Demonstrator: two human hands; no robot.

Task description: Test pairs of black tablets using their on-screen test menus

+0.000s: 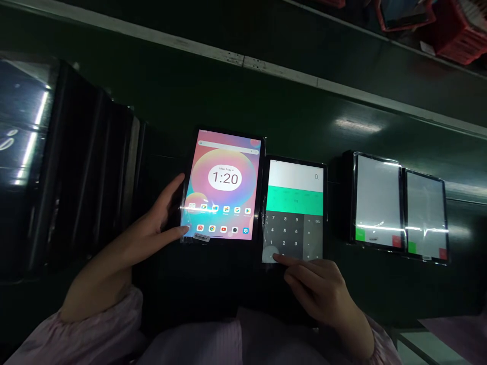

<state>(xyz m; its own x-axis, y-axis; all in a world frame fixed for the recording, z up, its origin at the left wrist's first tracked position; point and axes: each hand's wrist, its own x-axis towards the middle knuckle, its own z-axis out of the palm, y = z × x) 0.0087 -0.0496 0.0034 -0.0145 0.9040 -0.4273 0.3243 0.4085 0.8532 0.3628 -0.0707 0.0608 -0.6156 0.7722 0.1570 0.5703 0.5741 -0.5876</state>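
Clock tablet [224, 195] and calculator tablet [294, 203] lie side by side on the surface [171, 86] before you.
Both screens face up with top ends away from you, long axes running away and leaning slightly right; the calculator tablet sits a little nearer you. Your left hand [152, 228] has thumb and fingers spread at the clock tablet's left edge, thumb at its near-left corner. Your right hand [321, 284] points its index finger at the calculator tablet's near-left corner, other fingers curled; you cannot tell whether they press together. Two white-screened tablets [378, 203] lie well apart to the right.
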